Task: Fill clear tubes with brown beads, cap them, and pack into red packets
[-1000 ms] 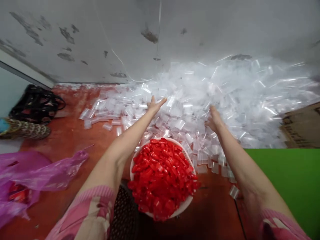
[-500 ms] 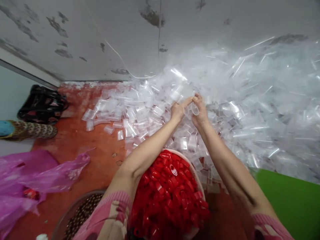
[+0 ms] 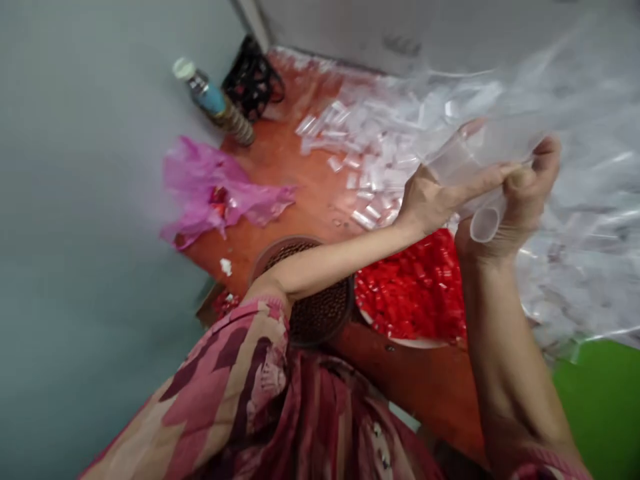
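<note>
My left hand (image 3: 430, 200) is curled round a clear plastic tube (image 3: 453, 160), with its index finger stretched toward the other hand. Close beside it, my right hand (image 3: 525, 193) grips another clear plastic tube (image 3: 485, 225), whose round open end faces me. The two hands meet at the fingertips, where blur hides the exact contact. Beneath them spreads a large heap of similar clear tubes (image 3: 370, 160). A tub of glossy red plastic pieces (image 3: 415, 293) stands just below my left forearm.
A dark basin of small brown beads (image 3: 320, 313) sits partly under my left forearm. On the red floor (image 3: 300, 180) lies a pink plastic bag (image 3: 215, 187). A bottle (image 3: 213, 100) and a black bag (image 3: 253, 83) stand by the wall. At the right is a green panel (image 3: 600, 400).
My view has swung left and down, bringing the bottle, basin and my clothing into sight. Both hands have come nearer to me, raised off the heap, still holding clear tubes.
</note>
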The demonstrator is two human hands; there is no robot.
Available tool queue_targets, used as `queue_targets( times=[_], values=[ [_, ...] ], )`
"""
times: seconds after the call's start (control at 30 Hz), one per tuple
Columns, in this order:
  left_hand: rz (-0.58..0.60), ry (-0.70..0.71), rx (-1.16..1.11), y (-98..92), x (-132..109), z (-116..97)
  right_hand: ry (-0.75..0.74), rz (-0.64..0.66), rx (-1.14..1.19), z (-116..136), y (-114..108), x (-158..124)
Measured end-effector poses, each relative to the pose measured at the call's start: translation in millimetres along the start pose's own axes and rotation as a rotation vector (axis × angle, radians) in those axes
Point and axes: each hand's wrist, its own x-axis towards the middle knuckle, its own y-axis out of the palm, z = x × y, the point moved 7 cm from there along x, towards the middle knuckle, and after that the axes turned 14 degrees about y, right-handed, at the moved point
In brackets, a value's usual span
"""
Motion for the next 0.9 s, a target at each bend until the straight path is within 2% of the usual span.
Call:
queue_targets(
  times=[0.07,0.1,0.23,0.3,0.37,0.43,0.5,0.63,0.77,0.9],
  values=[
    [-0.001,0.198,-0.068,-51.3,-35.6,-21.9,0.082,-0.021,-0.115,-21.4,37.3,-44.3],
    [-0.027,0.226,-0.079,-78.4,-55.5,-25.9,0.144,-0.037,-0.186,-35.2,53.6,-68.3],
    [-0.169,0.081,-0.099,-175.0,-130.8,-8.2,0.365,-0.033,-0.417,-98.6,100.8,-160.8],
    [-0.217,-0.001,-0.08,-210.3,-159.0,8.5,0.445,-0.035,-0.44,-128.3,111.5,-195.0],
    [-0.245,-0.072,-0.067,-237.3,-178.0,25.1,0.515,-0.039,-0.469,-151.8,116.9,-217.1],
    [-0.255,-0.141,-0.055,-257.4,-188.4,38.8,0.549,-0.021,-0.571,-165.4,121.0,-227.3],
    [-0.248,-0.192,-0.025,-272.2,-192.5,46.2,0.535,0.035,-0.737,-168.6,125.9,-228.7],
    [-0.247,-0.193,0.174,-297.2,-193.7,40.5,0.551,0.209,-0.98,-163.4,132.3,-227.7],
    [-0.123,-0.222,0.391,-308.4,-198.6,34.1,0.598,0.307,-1.096,-154.7,128.7,-234.5],
    [0.034,-0.226,0.517,-306.9,-205.4,31.9,0.556,0.255,-1.234,-132.4,123.7,-244.6]
  ],
)
